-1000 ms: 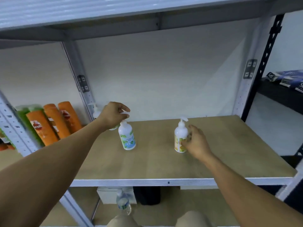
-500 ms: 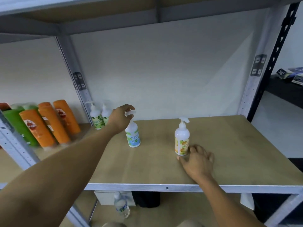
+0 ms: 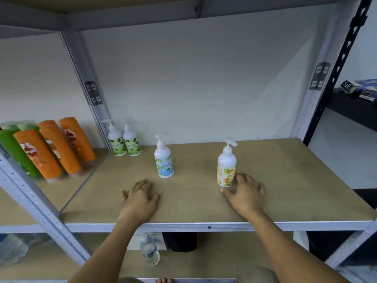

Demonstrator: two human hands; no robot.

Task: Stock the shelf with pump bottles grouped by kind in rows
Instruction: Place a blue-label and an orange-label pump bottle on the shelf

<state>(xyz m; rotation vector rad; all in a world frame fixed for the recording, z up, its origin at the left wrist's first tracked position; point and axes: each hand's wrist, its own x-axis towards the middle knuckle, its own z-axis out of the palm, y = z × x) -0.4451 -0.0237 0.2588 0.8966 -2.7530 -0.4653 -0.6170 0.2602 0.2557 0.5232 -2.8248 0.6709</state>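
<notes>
Two white pump bottles with green leaf labels (image 3: 124, 141) stand side by side at the back left corner of the wooden shelf (image 3: 285, 180). A pump bottle with a blue-green label (image 3: 163, 158) stands alone nearer the middle. To its right stands a pump bottle with an orange fruit label (image 3: 226, 166). My left hand (image 3: 140, 198) lies flat on the shelf, just in front of the blue-green bottle, holding nothing. My right hand (image 3: 245, 193) lies flat too, its fingers beside the base of the orange-label bottle, not gripping it.
Orange and green shampoo bottles (image 3: 51, 148) fill the neighbouring shelf bay on the left, behind a grey upright (image 3: 91, 99). A water bottle (image 3: 150, 252) stands on the shelf below. Boxes (image 3: 361, 88) lie on a dark rack at the right.
My left hand let go of the blue-green bottle's pump and came down flat onto the shelf. My right hand stayed resting by the orange-label bottle. The camera tilted down.
</notes>
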